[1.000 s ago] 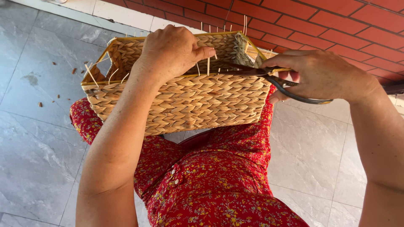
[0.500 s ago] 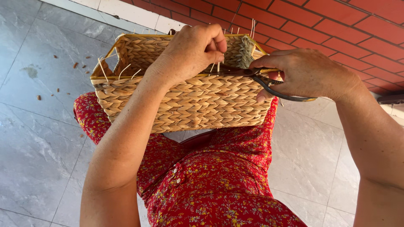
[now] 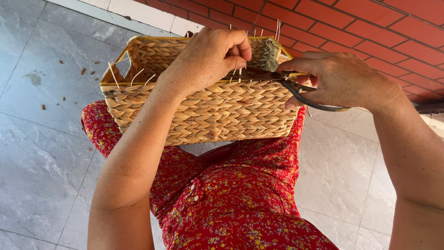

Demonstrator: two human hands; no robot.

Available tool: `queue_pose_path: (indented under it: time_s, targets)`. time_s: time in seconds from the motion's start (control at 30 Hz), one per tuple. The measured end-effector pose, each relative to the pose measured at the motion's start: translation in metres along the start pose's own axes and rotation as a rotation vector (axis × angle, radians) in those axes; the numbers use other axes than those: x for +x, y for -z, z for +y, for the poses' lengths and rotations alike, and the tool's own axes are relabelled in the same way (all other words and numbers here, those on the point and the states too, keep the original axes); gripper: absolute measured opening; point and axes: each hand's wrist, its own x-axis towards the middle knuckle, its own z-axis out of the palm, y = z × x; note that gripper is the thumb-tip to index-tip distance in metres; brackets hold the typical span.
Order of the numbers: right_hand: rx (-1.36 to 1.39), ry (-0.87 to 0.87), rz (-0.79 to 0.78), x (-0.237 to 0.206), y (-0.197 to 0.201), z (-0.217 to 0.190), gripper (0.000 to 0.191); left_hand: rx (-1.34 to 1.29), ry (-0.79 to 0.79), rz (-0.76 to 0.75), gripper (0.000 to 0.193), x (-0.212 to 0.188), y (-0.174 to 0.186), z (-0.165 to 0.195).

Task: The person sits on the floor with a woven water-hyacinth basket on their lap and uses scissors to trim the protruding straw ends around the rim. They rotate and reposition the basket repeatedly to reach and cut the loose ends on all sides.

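Left hand [image 3: 210, 58] shifted right, pinching basket [image 3: 208, 109] rim; right hand [image 3: 340, 78] gripping scissors [image 3: 300, 90].

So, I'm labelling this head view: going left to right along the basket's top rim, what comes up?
Loose straw ends → left hand → scissors → right hand.

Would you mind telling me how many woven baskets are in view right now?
1. The woven basket rests on the person's lap in the red floral dress; the left hand pinches at its rim while the right hand works scissors there. None other shows.
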Motion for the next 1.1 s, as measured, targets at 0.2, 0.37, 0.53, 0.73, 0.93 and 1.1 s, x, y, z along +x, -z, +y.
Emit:
queue_pose_path:
  time_s: [0.2, 0.37, 0.53, 0.73, 0.93, 1.1]
  targets:
    - [-0.043, -0.08, -0.088, 0.006, 0.004, -0.011, 0.072, 0.031, 0.046, -0.034, 0.005, -0.001, 0.0, 0.004]
    - [-0.085, -0.072, -0.083, 0.009, 0.006, -0.017, 0.073, 0.04, 0.017, -0.034, 0.006, -0.003, 0.002, 0.004]
    - [-0.126, -0.108, -0.124, 0.01, 0.003, -0.016, 0.061, 0.064, 0.001, -0.016, 0.006, -0.001, -0.001, 0.003]
    - [-0.064, -0.097, -0.099, 0.008, -0.001, -0.012, 0.058, 0.102, 0.014, -0.009, 0.008, 0.002, -0.002, 0.0]
    - [-0.044, -0.04, -0.024, 0.005, -0.009, -0.004, 0.064, 0.138, 0.009, 0.032, 0.006, 0.004, -0.004, -0.01]
    - [-0.121, 0.028, 0.012, 0.004, -0.015, 0.0, 0.064, 0.208, -0.039, 0.093, 0.008, 0.007, -0.013, -0.021]
